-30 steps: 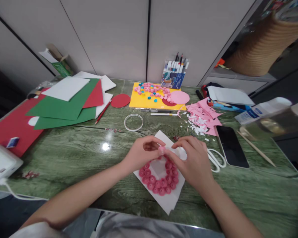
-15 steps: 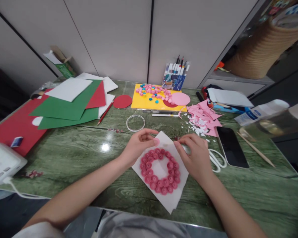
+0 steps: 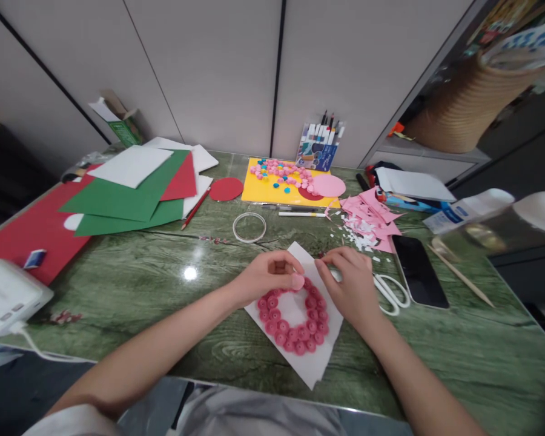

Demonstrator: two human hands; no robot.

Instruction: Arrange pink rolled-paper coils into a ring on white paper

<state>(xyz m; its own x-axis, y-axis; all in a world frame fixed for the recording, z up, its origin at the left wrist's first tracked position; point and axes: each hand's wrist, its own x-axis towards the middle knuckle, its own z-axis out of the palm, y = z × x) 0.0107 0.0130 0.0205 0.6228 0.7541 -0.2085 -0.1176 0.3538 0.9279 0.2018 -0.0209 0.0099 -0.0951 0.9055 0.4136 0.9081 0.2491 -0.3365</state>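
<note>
A ring of dark pink paper rosettes (image 3: 300, 334) lies on white paper (image 3: 309, 370), set cornerwise near the table's front. My left hand (image 3: 274, 272) is over the ring's upper part, its thumb and fingertips closed on a small light pink piece (image 3: 298, 281). That hand hides some rosettes. To the right, over the paper's right corner, my right hand (image 3: 349, 280) has its thumb and index finger brought together; anything between them is too small to make out.
White scissors (image 3: 390, 293) and a phone (image 3: 420, 271) lie to the right. Behind are a tape roll (image 3: 249, 227), a yellow sheet (image 3: 272, 195) with small pink and blue pieces, and pink scraps (image 3: 372, 212). Coloured sheets (image 3: 113, 194) lie left; a white charger (image 3: 11, 297) stands front left.
My left hand has moved right and slightly down with the light pink piece, from the paper's upper corner to over the ring. My right hand has shifted slightly left.
</note>
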